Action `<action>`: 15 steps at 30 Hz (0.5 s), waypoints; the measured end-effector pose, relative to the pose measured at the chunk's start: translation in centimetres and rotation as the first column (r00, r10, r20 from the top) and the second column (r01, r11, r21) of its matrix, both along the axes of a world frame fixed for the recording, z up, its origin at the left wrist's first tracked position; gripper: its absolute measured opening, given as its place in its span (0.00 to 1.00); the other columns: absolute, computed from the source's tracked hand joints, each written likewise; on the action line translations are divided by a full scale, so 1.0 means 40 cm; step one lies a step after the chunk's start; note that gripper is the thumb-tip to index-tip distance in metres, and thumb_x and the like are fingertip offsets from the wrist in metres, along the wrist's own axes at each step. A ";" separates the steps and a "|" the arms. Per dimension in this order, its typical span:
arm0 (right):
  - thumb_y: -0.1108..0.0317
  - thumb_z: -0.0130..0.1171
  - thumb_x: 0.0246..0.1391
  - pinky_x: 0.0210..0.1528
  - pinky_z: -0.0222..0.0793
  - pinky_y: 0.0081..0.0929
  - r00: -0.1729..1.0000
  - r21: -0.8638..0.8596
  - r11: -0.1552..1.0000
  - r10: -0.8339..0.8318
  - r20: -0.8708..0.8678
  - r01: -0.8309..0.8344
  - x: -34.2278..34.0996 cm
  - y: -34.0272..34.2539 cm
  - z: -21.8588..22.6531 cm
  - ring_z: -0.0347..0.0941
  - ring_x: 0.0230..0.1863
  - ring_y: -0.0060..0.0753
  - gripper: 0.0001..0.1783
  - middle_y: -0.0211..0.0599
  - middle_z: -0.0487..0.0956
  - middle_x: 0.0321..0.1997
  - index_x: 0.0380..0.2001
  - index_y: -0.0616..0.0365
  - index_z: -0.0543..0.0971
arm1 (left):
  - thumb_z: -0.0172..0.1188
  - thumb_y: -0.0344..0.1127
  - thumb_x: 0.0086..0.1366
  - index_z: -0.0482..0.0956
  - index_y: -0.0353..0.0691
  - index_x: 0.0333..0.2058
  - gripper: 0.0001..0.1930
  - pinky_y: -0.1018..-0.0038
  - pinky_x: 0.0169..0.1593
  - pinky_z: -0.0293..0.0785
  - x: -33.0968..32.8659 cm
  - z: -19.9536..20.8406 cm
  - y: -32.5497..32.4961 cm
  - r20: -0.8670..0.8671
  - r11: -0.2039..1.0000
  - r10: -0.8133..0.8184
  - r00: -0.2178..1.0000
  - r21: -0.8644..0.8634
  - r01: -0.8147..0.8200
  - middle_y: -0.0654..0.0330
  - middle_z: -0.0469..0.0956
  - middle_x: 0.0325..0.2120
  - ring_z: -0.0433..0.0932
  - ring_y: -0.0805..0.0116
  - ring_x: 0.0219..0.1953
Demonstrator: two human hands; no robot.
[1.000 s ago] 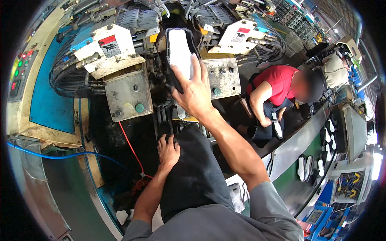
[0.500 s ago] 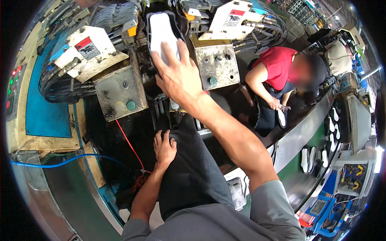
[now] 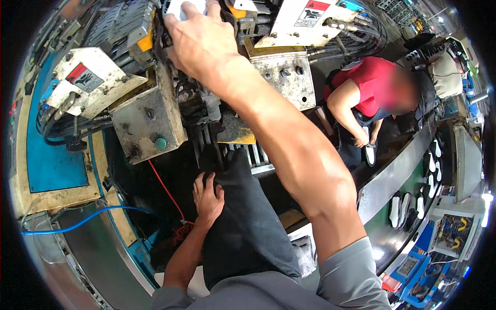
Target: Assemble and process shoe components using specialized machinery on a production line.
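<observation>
At the top edge, a white-soled shoe (image 3: 177, 9) lies sole up between the two sides of a machine and is only partly in view. My right hand (image 3: 201, 41) rests over it with fingers spread, covering much of it. The fingertips touch or hover just above the white sole; I cannot tell which. My left hand (image 3: 209, 201) lies on my dark trousers at the thigh, fingers apart, holding nothing.
Soiled control boxes (image 3: 147, 124) with a green button flank the machine under white guard plates (image 3: 85, 80). At the right, a co-worker in a red top (image 3: 369, 85) handles a shoe beside a conveyor (image 3: 382, 191) carrying several white-soled shoes. A blue hose (image 3: 98, 212) runs at the left.
My right hand has moved forward toward the top edge with the shoe beneath it, and the view has shifted. My left hand stays on my thigh. The co-worker's shoe is turned differently.
</observation>
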State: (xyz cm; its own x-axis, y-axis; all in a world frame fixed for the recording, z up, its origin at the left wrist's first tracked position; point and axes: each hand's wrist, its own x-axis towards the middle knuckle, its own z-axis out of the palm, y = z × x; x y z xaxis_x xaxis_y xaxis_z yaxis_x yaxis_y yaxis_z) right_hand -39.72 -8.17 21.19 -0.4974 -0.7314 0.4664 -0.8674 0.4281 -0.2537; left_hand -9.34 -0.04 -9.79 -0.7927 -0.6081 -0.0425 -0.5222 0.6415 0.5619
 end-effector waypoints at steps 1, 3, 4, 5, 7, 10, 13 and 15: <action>0.65 0.58 0.69 0.59 0.82 0.62 1.000 -0.026 1.000 -0.016 -0.004 0.016 -0.001 -0.002 0.003 0.62 0.77 0.78 0.21 0.53 0.76 0.69 0.62 0.53 0.84 | 0.67 0.36 0.68 0.77 0.45 0.65 0.27 0.44 0.67 0.70 -0.005 0.005 -0.003 0.026 1.000 -0.011 1.000 0.010 0.011 0.44 0.69 0.67 0.70 0.38 0.67; 0.63 0.58 0.69 0.60 0.79 0.68 0.998 -0.027 0.999 -0.024 0.052 0.026 -0.004 -0.013 0.013 0.60 0.79 0.76 0.21 0.52 0.75 0.71 0.61 0.54 0.85 | 0.67 0.36 0.68 0.77 0.46 0.65 0.27 0.44 0.67 0.70 -0.010 -0.008 0.004 0.029 1.000 -0.023 0.999 -0.002 0.023 0.44 0.69 0.67 0.70 0.38 0.67; 0.62 0.58 0.70 0.61 0.78 0.70 0.998 -0.026 0.999 -0.021 0.067 0.023 0.002 -0.013 0.030 0.59 0.79 0.75 0.21 0.51 0.75 0.71 0.61 0.54 0.86 | 0.67 0.36 0.67 0.77 0.46 0.65 0.27 0.44 0.67 0.70 -0.009 -0.005 0.004 0.031 1.000 -0.018 0.999 -0.025 0.019 0.44 0.69 0.67 0.70 0.38 0.67; 0.61 0.59 0.70 0.63 0.76 0.72 0.998 -0.002 1.000 -0.026 0.054 0.026 0.000 -0.030 0.037 0.57 0.81 0.75 0.23 0.51 0.74 0.73 0.63 0.56 0.85 | 0.67 0.36 0.67 0.77 0.46 0.65 0.27 0.44 0.67 0.70 -0.007 -0.002 0.002 0.029 0.999 -0.019 0.999 -0.035 0.020 0.44 0.69 0.67 0.70 0.38 0.67; 0.60 0.59 0.70 0.64 0.75 0.72 0.997 0.011 1.000 -0.028 0.068 0.027 0.000 -0.039 0.053 0.56 0.81 0.75 0.24 0.51 0.73 0.74 0.64 0.57 0.84 | 0.67 0.36 0.67 0.77 0.46 0.65 0.27 0.44 0.66 0.71 -0.007 0.000 0.000 0.030 0.997 -0.031 0.999 -0.072 0.033 0.44 0.69 0.67 0.71 0.38 0.66; 0.60 0.58 0.72 0.66 0.73 0.74 0.997 0.025 0.999 -0.046 0.064 0.044 -0.012 -0.053 0.051 0.53 0.83 0.76 0.25 0.51 0.71 0.77 0.66 0.60 0.83 | 0.68 0.36 0.67 0.77 0.46 0.65 0.27 0.44 0.65 0.71 -0.015 -0.001 0.008 0.017 0.995 -0.036 0.999 -0.087 0.038 0.44 0.70 0.66 0.71 0.38 0.66; 0.62 0.60 0.70 0.68 0.71 0.72 0.994 0.009 1.000 -0.013 0.105 0.012 -0.019 -0.045 0.053 0.52 0.83 0.75 0.28 0.53 0.69 0.79 0.69 0.61 0.79 | 0.68 0.36 0.67 0.77 0.46 0.66 0.28 0.44 0.66 0.71 -0.014 0.004 0.009 0.063 0.997 -0.036 0.997 -0.068 0.040 0.44 0.70 0.67 0.71 0.38 0.66; 0.63 0.65 0.64 0.68 0.75 0.67 0.999 -0.072 0.997 -0.027 -0.029 0.024 -0.037 -0.028 -0.011 0.56 0.81 0.76 0.31 0.52 0.69 0.77 0.69 0.58 0.77 | 0.68 0.36 0.67 0.77 0.46 0.66 0.29 0.44 0.67 0.70 -0.027 0.002 0.020 0.045 0.997 -0.048 0.998 -0.051 0.051 0.42 0.69 0.68 0.70 0.37 0.67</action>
State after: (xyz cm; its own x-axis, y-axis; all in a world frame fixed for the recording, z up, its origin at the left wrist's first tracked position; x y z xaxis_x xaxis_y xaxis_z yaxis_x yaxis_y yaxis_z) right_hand -41.19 -9.30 20.77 -0.5005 -0.6827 0.5324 -0.8641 0.4317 -0.2587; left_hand -10.43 0.75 -9.71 -0.8200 -0.5705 -0.0468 -0.5124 0.6951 0.5042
